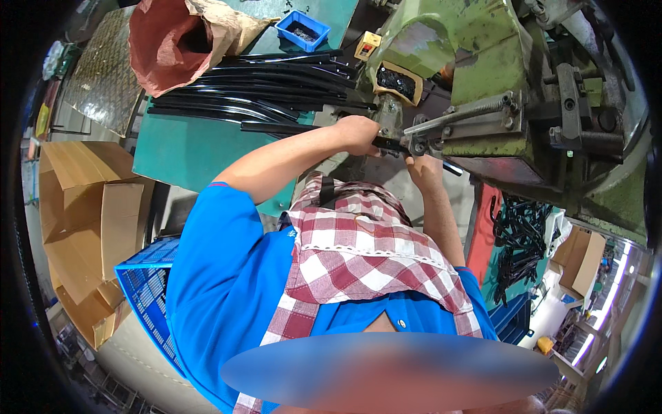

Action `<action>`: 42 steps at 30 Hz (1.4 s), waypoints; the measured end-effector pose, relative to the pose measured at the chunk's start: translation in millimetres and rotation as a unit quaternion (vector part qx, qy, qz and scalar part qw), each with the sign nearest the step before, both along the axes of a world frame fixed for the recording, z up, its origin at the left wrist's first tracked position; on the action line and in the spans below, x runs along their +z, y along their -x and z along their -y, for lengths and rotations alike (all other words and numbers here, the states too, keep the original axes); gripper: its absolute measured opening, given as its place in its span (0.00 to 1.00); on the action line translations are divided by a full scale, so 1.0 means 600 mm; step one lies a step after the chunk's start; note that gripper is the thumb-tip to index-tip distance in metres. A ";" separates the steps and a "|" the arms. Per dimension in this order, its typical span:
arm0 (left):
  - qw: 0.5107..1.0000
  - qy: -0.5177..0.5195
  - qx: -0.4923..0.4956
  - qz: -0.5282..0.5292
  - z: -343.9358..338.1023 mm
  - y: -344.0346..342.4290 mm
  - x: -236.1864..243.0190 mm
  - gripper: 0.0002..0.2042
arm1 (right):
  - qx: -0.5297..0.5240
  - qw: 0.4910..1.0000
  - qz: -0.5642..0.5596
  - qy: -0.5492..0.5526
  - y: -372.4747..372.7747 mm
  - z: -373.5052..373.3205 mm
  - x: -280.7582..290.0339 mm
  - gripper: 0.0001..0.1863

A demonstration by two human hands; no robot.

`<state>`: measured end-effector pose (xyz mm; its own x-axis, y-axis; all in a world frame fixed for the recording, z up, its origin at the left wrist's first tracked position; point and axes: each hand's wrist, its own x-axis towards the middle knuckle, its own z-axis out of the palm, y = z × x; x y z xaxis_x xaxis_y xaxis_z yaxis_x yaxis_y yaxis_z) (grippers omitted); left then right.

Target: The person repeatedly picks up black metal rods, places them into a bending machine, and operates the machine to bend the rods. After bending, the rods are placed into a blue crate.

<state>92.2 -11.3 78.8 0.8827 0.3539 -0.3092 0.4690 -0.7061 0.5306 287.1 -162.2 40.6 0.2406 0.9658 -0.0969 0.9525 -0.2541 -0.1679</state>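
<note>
A long black tube (279, 128) runs from above the table's edge across to the green machine (483, 65). My left hand (358, 134) is closed around it, just left of the machine's metal fixture (417, 143). Below that fixture is my right hand (425, 171), with its fingertips raised against the underside of the tube and fixture. Those fingers are partly hidden, so what they grip cannot be made out. The tube's far end (452, 168) shows to the right of my right hand.
Many similar black tubes (248, 86) lie on the green table (179, 148), beside a paper sack (172, 48) and a blue bin (302, 31). A tray of small dark parts (398, 81) sits by the machine. Cardboard boxes (83, 207) and a blue crate (148, 276) stand left; black parts (517, 241) lie right.
</note>
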 end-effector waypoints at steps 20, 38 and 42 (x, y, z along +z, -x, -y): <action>0.961 0.210 0.029 0.177 0.095 -0.030 -0.034 0.23 | -0.341 0.846 -0.393 -0.114 -0.102 0.268 -0.100 0.31; 0.988 0.146 -0.032 -0.049 0.147 -0.097 -0.234 0.18 | -0.064 0.735 -0.675 0.008 -0.132 0.304 0.275 0.45; 0.991 0.114 -0.062 -0.042 0.077 -0.053 -0.154 0.22 | -0.062 0.779 -0.619 0.078 -0.116 0.280 0.265 0.44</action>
<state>123.9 -57.3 -13.8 0.8822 0.1579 -0.4435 0.4364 -0.6277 0.6446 357.0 -330.3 199.8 -0.0400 0.8961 -0.4420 0.0528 -0.4398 -0.8965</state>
